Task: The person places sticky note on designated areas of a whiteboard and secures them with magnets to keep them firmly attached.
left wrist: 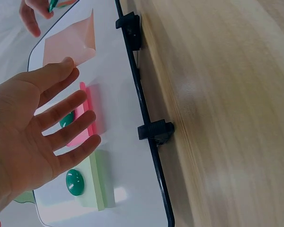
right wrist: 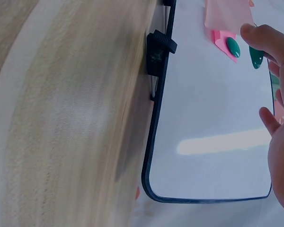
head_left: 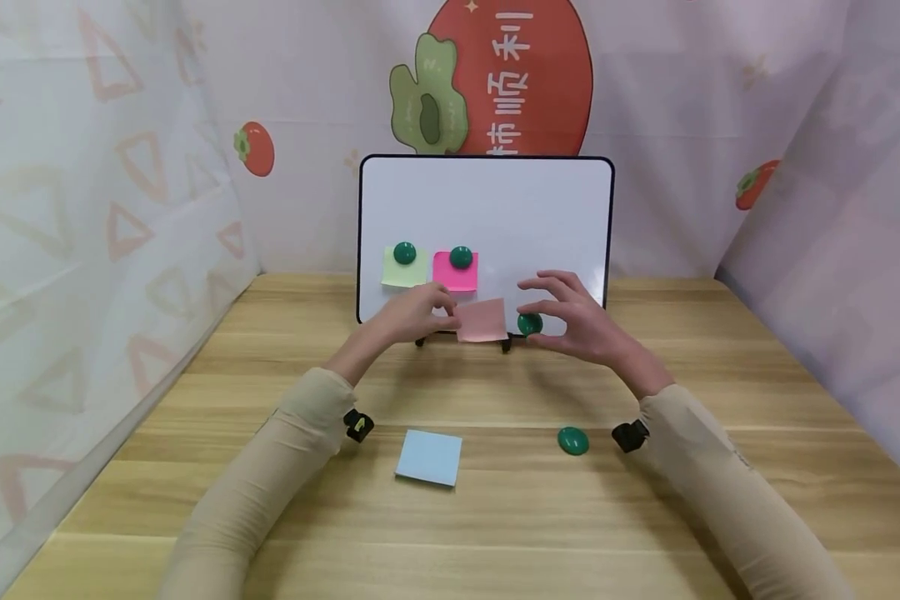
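My left hand (head_left: 417,313) pinches a pale pink sticky note (head_left: 482,321) by its left edge, between thumb and index finger, in front of the lower whiteboard (head_left: 543,204). In the left wrist view the other fingers are spread. To the right of the note, my right hand (head_left: 581,321) holds a round green magnet (head_left: 529,324) between thumb and fingertip. On the board hang a light green sticky note (head_left: 403,273) and a bright pink sticky note (head_left: 456,277), each under a green magnet, the left magnet (head_left: 405,253) and the right magnet (head_left: 461,257).
A blue sticky note (head_left: 430,457) lies on the wooden table (head_left: 330,517) nearer to me. Another green magnet (head_left: 573,441) rests to its right. Black clip feet (left wrist: 155,131) support the board's lower edge. A printed curtain (head_left: 307,100) hangs behind.
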Demonstrator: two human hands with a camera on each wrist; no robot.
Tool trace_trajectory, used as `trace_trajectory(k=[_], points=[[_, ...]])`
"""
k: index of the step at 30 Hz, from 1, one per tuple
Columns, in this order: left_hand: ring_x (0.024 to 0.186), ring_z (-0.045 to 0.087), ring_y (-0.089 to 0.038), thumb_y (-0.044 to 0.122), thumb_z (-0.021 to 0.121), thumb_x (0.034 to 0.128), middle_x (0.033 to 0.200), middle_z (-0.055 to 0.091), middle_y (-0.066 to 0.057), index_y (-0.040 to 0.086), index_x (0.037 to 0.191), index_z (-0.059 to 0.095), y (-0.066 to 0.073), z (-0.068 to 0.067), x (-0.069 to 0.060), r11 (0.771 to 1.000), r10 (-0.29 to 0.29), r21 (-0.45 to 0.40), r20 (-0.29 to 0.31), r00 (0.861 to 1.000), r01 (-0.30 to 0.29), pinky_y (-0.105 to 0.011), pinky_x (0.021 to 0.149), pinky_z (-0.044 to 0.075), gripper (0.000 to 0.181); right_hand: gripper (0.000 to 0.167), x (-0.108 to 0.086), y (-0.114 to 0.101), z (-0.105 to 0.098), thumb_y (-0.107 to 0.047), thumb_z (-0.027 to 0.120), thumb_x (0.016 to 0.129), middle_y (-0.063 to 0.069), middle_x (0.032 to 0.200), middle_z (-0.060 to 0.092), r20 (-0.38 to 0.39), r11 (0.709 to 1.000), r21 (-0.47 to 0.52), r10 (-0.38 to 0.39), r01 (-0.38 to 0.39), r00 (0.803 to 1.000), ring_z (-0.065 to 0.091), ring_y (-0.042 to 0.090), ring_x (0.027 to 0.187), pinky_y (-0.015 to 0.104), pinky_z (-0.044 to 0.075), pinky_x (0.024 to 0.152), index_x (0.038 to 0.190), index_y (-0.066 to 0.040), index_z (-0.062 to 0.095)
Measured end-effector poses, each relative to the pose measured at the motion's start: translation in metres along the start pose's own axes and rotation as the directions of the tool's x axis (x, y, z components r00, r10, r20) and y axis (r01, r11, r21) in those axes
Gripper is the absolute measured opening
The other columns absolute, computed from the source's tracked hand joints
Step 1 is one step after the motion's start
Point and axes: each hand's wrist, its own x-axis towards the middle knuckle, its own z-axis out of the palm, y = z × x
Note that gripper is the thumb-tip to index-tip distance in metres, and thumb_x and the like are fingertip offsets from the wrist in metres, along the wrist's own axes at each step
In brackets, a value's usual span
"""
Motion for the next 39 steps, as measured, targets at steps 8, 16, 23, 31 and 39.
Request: trace_trajectory(k=[8,16,23,31,39], points=[[0.091,0.060,-0.015,0.036,0.068,0.0940,0.108,0.067,0.003,0.018,0.100,0.075,0.010,-0.008,0.024,1.000,-0.024,-0.018,-0.010,1.000,0.024,-0.032,0.077,0.051,0.020,0.045,0.010,0.002,0.003,-0.012,0.089,0.071,0.015,0.137,0.056,-0.094,0.998,-0.068,-0.019,0.013,0.995,0.039,0.041,0.134,0.059,0.038,0.107,0.112,-0.006,0.073],[0.086,0.058,-0.017,0.037,0.068,0.0937,0.099,0.068,0.001,0.015,0.107,0.074,0.022,-0.018,0.050,0.996,-0.071,0.045,-0.008,0.997,0.072,-0.030,0.072,0.049,0.027,0.045,0.025,0.008,0.007,-0.014,0.088,0.073,0.018,0.135,0.057,-0.176,0.993,-0.117,-0.034,0.014,0.984,0.042,0.042,0.132,0.059,0.036,0.109,0.113,-0.004,0.072],[0.078,0.057,-0.017,0.036,0.066,0.0949,0.090,0.071,-0.002,0.015,0.098,0.074,0.027,-0.025,0.064,0.993,-0.082,0.082,0.013,0.997,0.080,-0.030,0.067,0.045,0.022,0.045,0.032,0.017,0.012,-0.015,0.088,0.073,0.016,0.137,0.056,-0.198,0.990,-0.135,0.007,-0.034,0.980,0.041,0.037,0.134,0.057,0.036,0.110,0.115,-0.005,0.072],[0.084,0.059,-0.017,0.035,0.067,0.0944,0.092,0.071,0.003,0.018,0.101,0.075,0.028,-0.029,0.075,0.989,-0.123,0.083,0.012,0.992,0.121,-0.033,0.074,0.049,0.020,0.043,0.041,0.025,0.012,-0.014,0.087,0.076,0.014,0.139,0.055,-0.203,0.986,-0.147,0.052,-0.083,0.978,0.041,0.036,0.134,0.057,0.036,0.110,0.115,-0.004,0.072],[0.094,0.060,-0.017,0.036,0.068,0.0936,0.102,0.072,0.002,0.018,0.103,0.075,0.030,-0.032,0.087,0.981,-0.156,0.123,0.024,0.987,0.152,-0.039,0.086,0.052,0.022,0.040,0.054,0.033,0.014,-0.013,0.085,0.077,0.015,0.139,0.055,-0.228,0.984,-0.160,0.038,-0.076,0.973,0.042,0.036,0.134,0.057,0.037,0.108,0.113,-0.003,0.072]])
